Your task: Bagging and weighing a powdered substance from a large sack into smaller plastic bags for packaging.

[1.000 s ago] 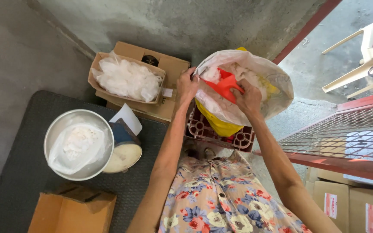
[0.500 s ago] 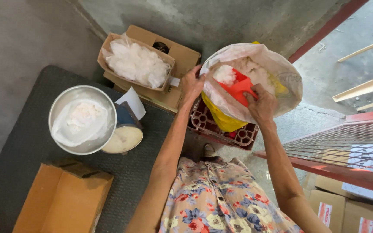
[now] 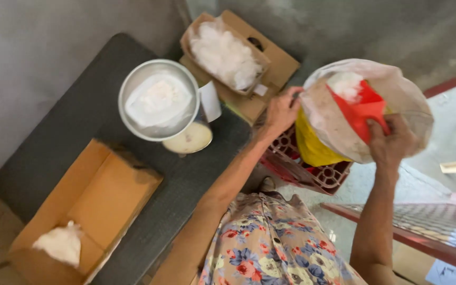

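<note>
Upper right of the frame, all the action: left hand pinching the near rim of the clear plastic sack, grip narrow and closed on the film, holding the mouth open. Right hand wrapped tight round the handle of the red scoop, grip full and firm. Scoop inside the sack's mouth, blade pointing toward the top of the frame, carrying a small heap of white powder.

Changed from a second ago: scoop then lying lower among the contents with the right hand on top of it; now raised and loaded, hand shifted to the sack's lower right edge. Judging by that, one scoopful gathered and not yet out of the sack.

Below the sack, a yellow inner bag showing through, all of it resting on a red crate.

Left of centre, on the dark surface: metal bowl with a white bag lying in it, seated over a cream tub. Well apart from both hands.

Top centre: cardboard box of white bags. Lower left, newly in full view after the head's swing: open cardboard box, one white packet in its corner.
</note>
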